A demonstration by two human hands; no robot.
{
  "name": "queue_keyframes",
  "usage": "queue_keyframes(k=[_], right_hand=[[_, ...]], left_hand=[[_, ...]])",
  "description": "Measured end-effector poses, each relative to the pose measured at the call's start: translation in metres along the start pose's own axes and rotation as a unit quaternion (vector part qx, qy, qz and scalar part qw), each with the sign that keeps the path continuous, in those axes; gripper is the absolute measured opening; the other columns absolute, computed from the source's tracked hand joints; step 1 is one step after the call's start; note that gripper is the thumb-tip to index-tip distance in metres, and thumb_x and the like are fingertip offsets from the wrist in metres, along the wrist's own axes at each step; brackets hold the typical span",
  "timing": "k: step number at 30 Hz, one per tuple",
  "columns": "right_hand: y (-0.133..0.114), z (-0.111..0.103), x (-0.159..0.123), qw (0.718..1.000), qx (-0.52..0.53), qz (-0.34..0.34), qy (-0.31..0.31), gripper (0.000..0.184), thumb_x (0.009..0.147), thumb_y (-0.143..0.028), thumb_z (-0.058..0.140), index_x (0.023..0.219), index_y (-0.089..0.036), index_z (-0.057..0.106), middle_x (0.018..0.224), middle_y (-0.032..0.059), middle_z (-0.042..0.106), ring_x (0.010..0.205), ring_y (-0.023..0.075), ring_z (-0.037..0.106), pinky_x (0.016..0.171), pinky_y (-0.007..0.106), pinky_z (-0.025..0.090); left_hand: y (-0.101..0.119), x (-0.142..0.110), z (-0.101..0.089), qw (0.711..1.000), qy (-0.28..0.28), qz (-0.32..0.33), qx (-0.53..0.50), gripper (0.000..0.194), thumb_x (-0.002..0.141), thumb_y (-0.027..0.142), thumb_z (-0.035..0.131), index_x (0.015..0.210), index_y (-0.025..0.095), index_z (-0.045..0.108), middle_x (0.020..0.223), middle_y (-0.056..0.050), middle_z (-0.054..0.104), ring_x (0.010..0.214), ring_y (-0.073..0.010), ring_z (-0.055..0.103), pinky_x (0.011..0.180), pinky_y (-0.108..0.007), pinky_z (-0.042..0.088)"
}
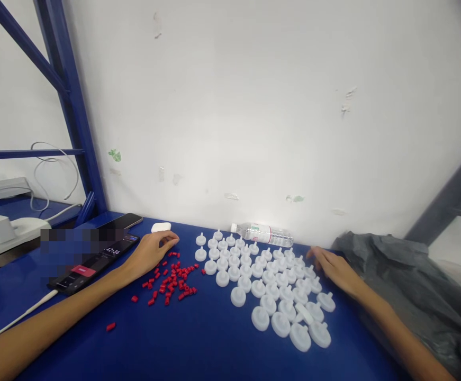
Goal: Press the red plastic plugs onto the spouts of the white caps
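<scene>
My left hand (155,251) rests at the far side of a scatter of small red tubular caps (174,278). Its thumb and forefinger come together in a pinch, and I cannot make out whether anything is between them. Beside the far right edge of a spread of white plastic discs with short stems (269,276) is my right hand (333,269). Its fingers reach left toward the discs, slightly apart, with nothing seen in them. Most discs lie flat, stems up. A lone red cap (111,326) lies nearer to me on the blue table (198,346).
Against the wall lies a clear plastic bottle (262,233) on its side. A white case (161,227) sits behind my left hand. Phones (101,259) and a white cable (19,319) are at left, a dark plastic bag (397,286) at right. A blue metal frame (75,106) stands left.
</scene>
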State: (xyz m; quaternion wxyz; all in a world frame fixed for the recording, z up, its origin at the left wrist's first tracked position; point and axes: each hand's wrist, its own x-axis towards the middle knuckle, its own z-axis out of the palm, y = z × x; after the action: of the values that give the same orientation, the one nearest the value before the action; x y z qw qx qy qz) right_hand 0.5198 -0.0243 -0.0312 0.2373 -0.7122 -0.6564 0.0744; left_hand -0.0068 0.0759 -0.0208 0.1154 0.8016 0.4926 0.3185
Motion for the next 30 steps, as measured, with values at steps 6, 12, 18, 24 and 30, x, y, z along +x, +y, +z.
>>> queue_keyframes(k=[6, 12, 18, 24, 30], right_hand=[[-0.01, 0.0, -0.002, 0.995, 0.098, 0.002, -0.018, 0.054, 0.09, -0.069, 0.044, 0.105, -0.022, 0.067, 0.094, 0.0049, 0.074, 0.073, 0.0205, 0.065, 0.067, 0.03, 0.052], [-0.017, 0.001, -0.003, 0.977, 0.212, -0.006, -0.031, 0.053, 0.08, -0.068, 0.064, 0.099, -0.02, 0.07, 0.099, 0.0079, 0.074, 0.086, 0.0232, 0.066, 0.071, 0.029, 0.054], [-0.022, 0.001, -0.003, 0.975, 0.215, -0.023, -0.049, 0.056, 0.082, -0.069, 0.063, 0.101, -0.018, 0.073, 0.104, 0.0104, 0.075, 0.094, 0.0276, 0.068, 0.081, 0.035, 0.056], [-0.019, 0.005, 0.0, 0.975, 0.22, -0.005, 0.017, 0.051, 0.078, -0.067, 0.066, 0.094, -0.019, 0.07, 0.095, 0.009, 0.075, 0.084, 0.0275, 0.071, 0.076, 0.037, 0.058], [-0.035, -0.007, 0.0, 0.958, 0.238, 0.022, 0.155, 0.045, 0.091, -0.065, 0.048, 0.105, -0.022, 0.055, 0.105, 0.0131, 0.074, 0.081, 0.0262, 0.074, 0.074, 0.037, 0.059]], left_hand=[[-0.001, -0.001, 0.0, 1.0, 0.008, 0.01, -0.004, 0.035, 0.093, 0.049, 0.049, 0.096, 0.022, 0.072, 0.095, -0.004, 0.076, 0.082, -0.0234, 0.067, 0.072, -0.032, 0.048], [0.0, -0.001, 0.001, 1.0, 0.01, 0.013, -0.007, 0.036, 0.094, 0.048, 0.048, 0.098, 0.022, 0.072, 0.097, -0.005, 0.076, 0.082, -0.0235, 0.067, 0.075, -0.032, 0.05], [0.002, -0.002, 0.001, 1.0, 0.009, 0.015, -0.009, 0.037, 0.094, 0.048, 0.048, 0.097, 0.021, 0.073, 0.093, -0.005, 0.076, 0.08, -0.0234, 0.067, 0.072, -0.032, 0.05], [0.003, -0.002, 0.0, 0.999, 0.025, 0.02, -0.009, 0.035, 0.094, 0.048, 0.049, 0.097, 0.022, 0.073, 0.096, -0.005, 0.076, 0.081, -0.023, 0.068, 0.074, -0.031, 0.051], [0.01, -0.002, -0.007, 0.998, 0.06, 0.026, -0.012, 0.036, 0.095, 0.048, 0.049, 0.1, 0.021, 0.073, 0.098, -0.005, 0.076, 0.084, -0.0231, 0.067, 0.072, -0.031, 0.05]])
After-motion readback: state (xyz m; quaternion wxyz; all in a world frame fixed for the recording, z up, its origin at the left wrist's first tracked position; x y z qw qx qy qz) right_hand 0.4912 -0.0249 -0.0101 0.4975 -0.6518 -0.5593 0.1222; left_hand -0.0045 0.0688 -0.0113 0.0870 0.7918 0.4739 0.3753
